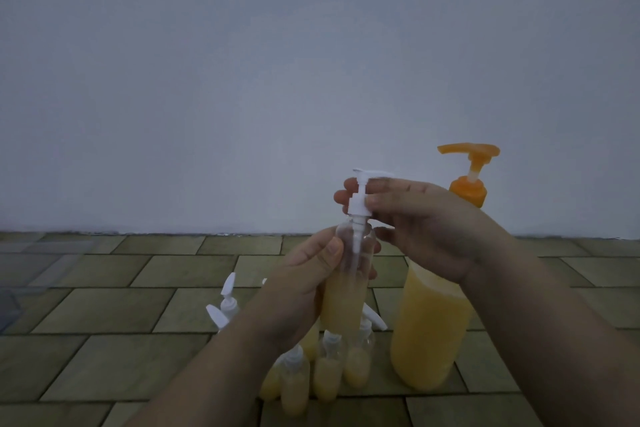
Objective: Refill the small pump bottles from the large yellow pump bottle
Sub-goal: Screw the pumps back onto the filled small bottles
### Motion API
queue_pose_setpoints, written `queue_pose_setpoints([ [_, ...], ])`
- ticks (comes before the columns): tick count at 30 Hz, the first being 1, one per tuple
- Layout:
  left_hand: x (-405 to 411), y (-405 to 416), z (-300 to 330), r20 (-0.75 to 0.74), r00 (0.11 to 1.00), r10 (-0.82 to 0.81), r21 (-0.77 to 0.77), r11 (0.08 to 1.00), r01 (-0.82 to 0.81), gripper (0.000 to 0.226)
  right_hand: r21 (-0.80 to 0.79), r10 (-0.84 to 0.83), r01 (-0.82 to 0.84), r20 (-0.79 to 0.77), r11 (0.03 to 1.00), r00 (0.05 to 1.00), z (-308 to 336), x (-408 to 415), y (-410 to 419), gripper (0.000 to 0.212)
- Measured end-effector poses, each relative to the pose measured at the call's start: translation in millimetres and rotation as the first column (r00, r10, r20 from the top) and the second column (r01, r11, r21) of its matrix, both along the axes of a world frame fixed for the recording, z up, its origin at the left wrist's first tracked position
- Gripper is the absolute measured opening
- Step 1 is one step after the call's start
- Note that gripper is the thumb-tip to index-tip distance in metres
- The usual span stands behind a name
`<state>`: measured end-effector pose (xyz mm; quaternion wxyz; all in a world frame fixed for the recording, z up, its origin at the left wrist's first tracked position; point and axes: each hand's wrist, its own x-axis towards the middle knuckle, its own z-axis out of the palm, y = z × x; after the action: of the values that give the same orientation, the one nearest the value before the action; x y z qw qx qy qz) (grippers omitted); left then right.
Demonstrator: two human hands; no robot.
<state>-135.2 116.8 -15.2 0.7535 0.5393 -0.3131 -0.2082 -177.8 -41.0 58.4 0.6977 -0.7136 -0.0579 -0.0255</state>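
My left hand (304,274) grips a small clear bottle (349,288) upright in the air; yellow liquid fills its lower half. My right hand (422,225) pinches the white pump head (362,199) at the collar, just above the bottle's neck, with the dip tube reaching inside. The large yellow pump bottle (433,329) with an orange pump (469,166) stands on the floor to the right, partly behind my right wrist. Several small pump bottles (325,374) with yellow liquid stand below my hands.
The floor is brown brick-patterned tile (138,322), ending at a plain pale wall (242,80). More white pump tops (227,302) show left of my left wrist. A transparent box edge (20,288) lies at far left.
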Motion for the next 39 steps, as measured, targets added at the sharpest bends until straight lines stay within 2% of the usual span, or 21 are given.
queue_pose_setpoints([
  [3, -0.5, -0.6, -0.3, 0.027, 1.0, -0.013, 0.01, 1.0, 0.013, 0.031, -0.042, -0.092, 0.092, 0.015, 0.995, 0.996, -4.4, 4.8, 2.5, 0.039],
  [5, -1.3, -1.9, -0.8, 0.023, 1.0, -0.014, 0.015, 1.0, 0.014, 0.032, -0.079, -0.091, 0.093, 0.025, 0.993, 0.996, -3.5, 4.9, 2.7, 0.045],
  [9, 3.0, -1.0, 1.0, 0.011, 1.0, 0.011, -0.005, 1.0, -0.011, 0.032, -0.045, -0.003, 0.004, 0.019, 0.999, 1.0, 1.8, 2.2, -1.5, 0.034],
  [13, 2.8, -2.2, 0.5, 0.002, 1.0, -0.016, -0.009, 1.0, 0.016, 0.032, -0.121, -0.123, 0.13, 0.064, 0.984, 0.99, -2.7, 6.6, 2.4, 0.037],
  [17, 5.2, -2.4, -0.5, -0.016, 1.0, -0.009, -0.013, 1.0, 0.009, 0.034, -0.089, -0.028, 0.03, 0.024, 0.996, 0.999, -0.1, 5.5, -0.7, 0.036],
  [21, 6.1, -0.5, -1.8, -0.02, 0.999, -0.026, -0.012, 1.0, 0.026, 0.035, -0.111, -0.151, 0.159, 0.074, 0.981, 0.986, -2.7, 7.2, 0.4, 0.025],
  [24, 7.8, -0.2, -2.0, -0.029, 0.999, -0.02, -0.001, 1.0, 0.02, 0.036, -0.161, -0.086, 0.09, 0.033, 0.983, 0.996, -3.2, 6.9, -0.2, 0.032],
  [26, 9.4, -0.9, -0.9, -0.027, 1.0, -0.012, 0.01, 1.0, 0.012, 0.037, -0.131, -0.045, 0.046, 0.01, 0.99, 0.999, -3.8, 5.9, 1.5, 0.034],
  [31, 6.9, -6.2, 3.8, 0.008, 1.0, 0.007, 0.037, 0.999, -0.007, 0.036, -0.114, -0.249, 0.26, 0.104, 0.959, 0.963, -9.8, 9.8, 7.2, 0.032],
  [33, 7.0, -7.1, 4.7, -0.011, 1.0, -0.015, 0.008, 1.0, 0.015, 0.035, -0.13, -0.204, 0.217, 0.107, 0.967, 0.973, -8.3, 8.8, 4.4, 0.032],
  [36, 8.8, -6.7, 5.7, -0.02, 0.999, -0.029, -0.008, 1.0, 0.029, 0.034, -0.06, -0.06, 0.064, 0.057, 0.996, 0.997, -3.5, 5.8, 1.7, 0.032],
  [39, 9.0, -8.3, 6.4, -0.012, 1.0, -0.022, 0.015, 1.0, 0.023, 0.031, -0.064, -0.125, 0.13, 0.074, 0.989, 0.989, -2.6, 6.4, 2.3, 0.027],
])
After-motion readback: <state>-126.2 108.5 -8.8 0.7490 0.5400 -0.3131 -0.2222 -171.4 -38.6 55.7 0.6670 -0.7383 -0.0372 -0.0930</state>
